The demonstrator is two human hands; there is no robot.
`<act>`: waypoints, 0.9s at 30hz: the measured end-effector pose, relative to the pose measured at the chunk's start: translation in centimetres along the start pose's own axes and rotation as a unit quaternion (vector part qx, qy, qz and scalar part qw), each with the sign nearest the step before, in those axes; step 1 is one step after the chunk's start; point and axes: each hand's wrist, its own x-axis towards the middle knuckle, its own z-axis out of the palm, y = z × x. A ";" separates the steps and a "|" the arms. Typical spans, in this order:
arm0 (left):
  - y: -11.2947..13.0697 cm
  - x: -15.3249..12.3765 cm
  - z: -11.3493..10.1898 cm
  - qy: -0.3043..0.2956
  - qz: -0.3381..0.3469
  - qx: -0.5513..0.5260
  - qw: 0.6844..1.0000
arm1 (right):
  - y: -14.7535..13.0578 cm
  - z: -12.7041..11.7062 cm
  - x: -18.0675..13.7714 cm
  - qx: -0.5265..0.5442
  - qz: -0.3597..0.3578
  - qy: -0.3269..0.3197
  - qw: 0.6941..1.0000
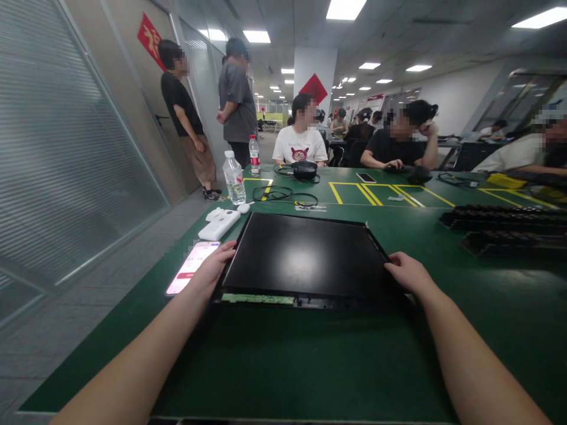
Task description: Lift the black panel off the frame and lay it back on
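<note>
Left hand and right hand, seen in the single head view, were set well apart, each closed on one side edge of a flat black panel. The panel lay face up over the middle of a green table, its glossy surface reflecting a pale glow and its green circuit strip exposed along the near edge, toward the left. The step in hand was judged to be a two-handed hold for steadying or positioning the panel; whether its underside was clear of the tabletop could not be told. Any further move from this hold would call for even support from both sides and care around the exposed strip. As to pose, the left forearm and right forearm reached from the near corners toward the far side, converging on the panel. The right thumb pressed at the right rim, with the fingers largely hidden; the left fingers lay along the left rim. Just left of the left hand rested a lit phone, with a white device beyond it.
</note>
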 end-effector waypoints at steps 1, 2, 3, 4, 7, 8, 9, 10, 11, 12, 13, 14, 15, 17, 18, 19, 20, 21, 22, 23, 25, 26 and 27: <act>0.0 0.1 0.0 -0.005 -0.002 -0.008 1.000 | 0.0 0.0 0.0 0.000 0.001 -0.001 1.000; -0.1 0.2 -0.1 -0.008 -0.003 -0.014 1.000 | 0.0 0.1 0.0 0.001 0.001 -0.002 1.000; -0.1 0.3 -0.2 -0.010 -0.004 -0.017 1.000 | 0.1 0.1 0.0 0.003 0.001 -0.003 1.000; -0.2 0.4 -0.3 -0.012 -0.005 -0.017 1.000 | 0.1 0.1 0.0 0.005 0.000 -0.004 1.000; -0.3 0.7 -0.6 -0.015 -0.006 -0.005 1.000 | 0.1 0.1 0.1 0.010 0.000 -0.005 1.000; -0.3 0.7 -0.7 -0.017 -0.005 0.001 1.000 | 0.1 0.1 0.1 0.011 0.001 -0.005 1.000; -0.3 0.8 -0.7 -0.019 -0.003 0.006 1.000 | 0.1 0.1 0.1 0.011 0.003 -0.006 1.000; -0.4 0.7 -0.8 -0.023 -0.001 0.011 1.000 | 0.1 0.0 0.1 0.011 0.004 -0.006 1.000; -0.4 0.7 -0.8 -0.028 0.001 0.014 1.000 | 0.1 0.0 0.1 0.011 0.005 -0.006 1.000; -0.5 0.7 -0.8 -0.031 0.005 0.017 0.999 | 0.1 0.0 0.1 0.010 0.004 -0.005 1.000; -0.5 0.6 -0.8 -0.034 0.010 0.019 0.999 | 0.1 0.1 0.1 0.010 0.002 -0.003 1.000; -0.5 0.5 -0.8 -0.036 0.015 0.021 0.999 | 0.1 0.1 0.1 0.008 0.000 0.000 1.000; -0.5 0.5 -0.7 -0.038 0.018 0.024 0.999 | 0.1 0.1 0.1 0.007 -0.002 0.003 1.000; -0.6 0.3 -0.7 -0.043 0.021 0.032 0.998 | 0.2 0.2 0.1 0.004 -0.005 0.008 1.000; -0.5 0.3 -0.6 -0.046 0.022 0.037 0.998 | 0.2 0.2 0.1 0.003 -0.006 0.008 1.000; -0.5 0.3 -0.6 -0.048 0.023 0.043 0.998 | 0.2 0.3 0.2 0.003 -0.006 0.007 1.000; -0.5 0.3 -0.6 -0.049 0.027 0.049 0.997 | 0.2 0.3 0.2 0.004 -0.006 0.005 1.000; -0.5 0.3 -0.7 -0.049 0.031 0.055 0.997 | 0.2 0.3 0.2 0.004 -0.004 0.003 1.000; -0.5 0.3 -0.7 -0.048 0.037 0.062 0.996 | 0.2 0.3 0.2 0.004 -0.003 0.000 1.000; -0.5 0.4 -0.8 -0.047 0.042 0.069 0.996 | 0.2 0.2 0.2 0.004 -0.002 -0.002 1.000; -0.4 0.4 -0.9 -0.048 0.052 0.079 0.994 | 0.2 0.2 0.3 0.004 -0.001 -0.002 1.000; -0.4 0.5 -0.9 -0.049 0.057 0.083 0.994 | 0.2 0.2 0.3 0.005 0.000 -0.001 1.000; -0.4 0.5 -1.0 -0.050 0.061 0.085 0.993 | 0.2 0.2 0.3 0.007 0.000 0.001 1.000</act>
